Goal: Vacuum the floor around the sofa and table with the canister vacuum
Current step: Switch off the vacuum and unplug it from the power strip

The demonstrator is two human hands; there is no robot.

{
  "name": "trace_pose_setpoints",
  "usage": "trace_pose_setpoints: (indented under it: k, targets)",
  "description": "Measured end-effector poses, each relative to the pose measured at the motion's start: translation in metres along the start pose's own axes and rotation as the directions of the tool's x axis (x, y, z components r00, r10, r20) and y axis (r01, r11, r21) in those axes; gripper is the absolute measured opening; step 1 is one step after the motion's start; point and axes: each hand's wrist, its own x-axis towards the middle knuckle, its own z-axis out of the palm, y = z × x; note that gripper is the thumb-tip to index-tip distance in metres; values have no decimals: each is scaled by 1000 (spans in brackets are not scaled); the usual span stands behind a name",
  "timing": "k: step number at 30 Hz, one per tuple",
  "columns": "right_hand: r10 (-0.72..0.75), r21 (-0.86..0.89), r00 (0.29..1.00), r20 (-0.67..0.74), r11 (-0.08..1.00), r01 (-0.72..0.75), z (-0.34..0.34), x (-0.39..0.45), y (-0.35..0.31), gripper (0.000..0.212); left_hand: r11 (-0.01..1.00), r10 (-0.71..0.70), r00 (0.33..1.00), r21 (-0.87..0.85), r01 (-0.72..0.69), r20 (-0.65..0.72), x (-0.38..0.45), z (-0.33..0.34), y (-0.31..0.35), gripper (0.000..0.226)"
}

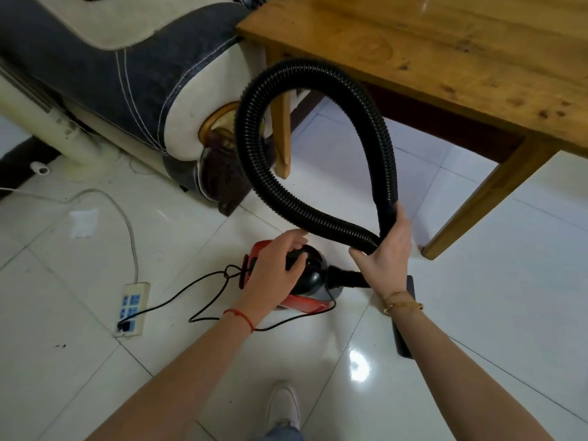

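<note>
A small red and black canister vacuum [313,276] sits on the white tiled floor [509,297] in front of me. My left hand [275,268] lies over its black top, fingers curled onto the handle. My right hand [386,246] grips the black ribbed hose [251,122] where its two runs cross, so the hose forms a big loop rising toward the sofa [105,78] and the wooden table [445,58]. The black inlet piece [345,278] sticks out of the canister below my right hand.
The vacuum's black cord [178,296] runs left to a white power strip [132,308] with a white cable [125,218]. A table leg [486,198] stands right of my right hand, another [282,135] by the sofa arm. A dark flat object [402,338] lies under my right forearm. My shoe [283,405] is below.
</note>
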Motion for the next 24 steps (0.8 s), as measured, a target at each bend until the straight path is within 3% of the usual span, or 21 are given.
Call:
trace_pose_setpoints:
  k: [5,12,17,20,24]
  targets:
    - [-38,-34,998,-54,999,37,12,11,17,71,959,-169,986,232,161,14,-31,11,-79,43]
    - [5,69,996,-87,998,1,27,17,15,61,899,-166,983,421,117,81,-41,37,-155,56]
    - [8,61,992,-123,998,0,35,13,19,54,894,-129,990,426,139,-53,-36,50,-179,61]
    - [0,44,987,-158,999,7,34,12,22,48,917,-95,978,366,158,-185,-35,54,-187,47]
    - [-47,18,986,-158,999,51,33,10,24,43,914,-92,981,377,152,-172,-31,58,-200,49]
